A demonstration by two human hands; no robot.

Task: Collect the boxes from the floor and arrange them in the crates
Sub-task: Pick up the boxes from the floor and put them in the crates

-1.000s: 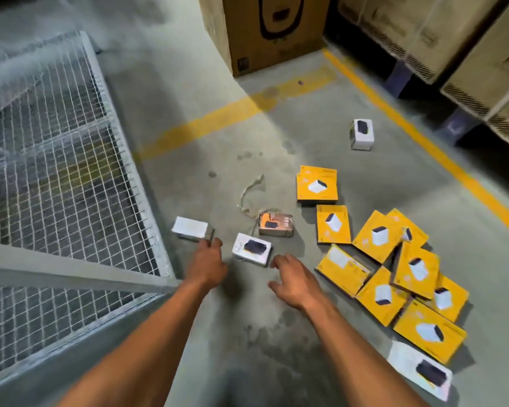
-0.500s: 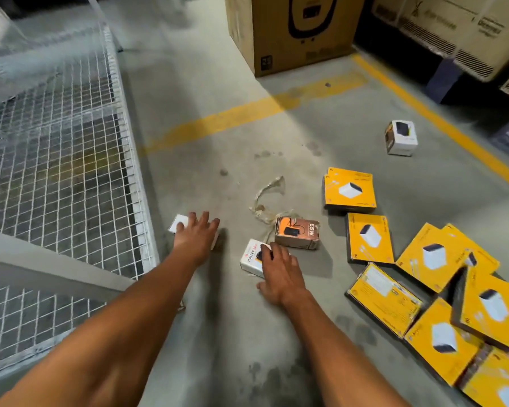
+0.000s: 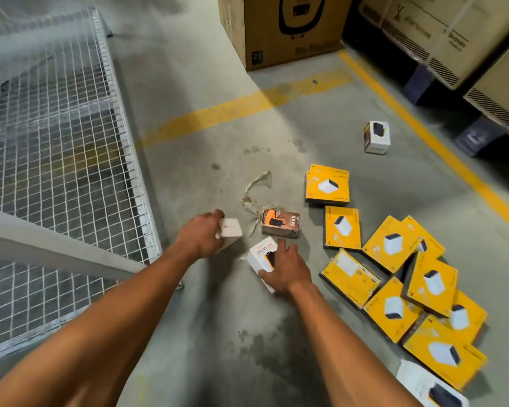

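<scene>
Left hand grip grasps small white box with red logo; right hand grip clutches white "HALLEY" box. Yellow boxes scattered on floor.

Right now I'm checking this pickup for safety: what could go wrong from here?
1. The left hand pinches the small white box only by its near end, so it might slip.
2. The right hand grips the white Halley box from above; lifting both together may loosen one grip.
3. The plastic scrap on the floor lies near both hands and could snag.
</scene>
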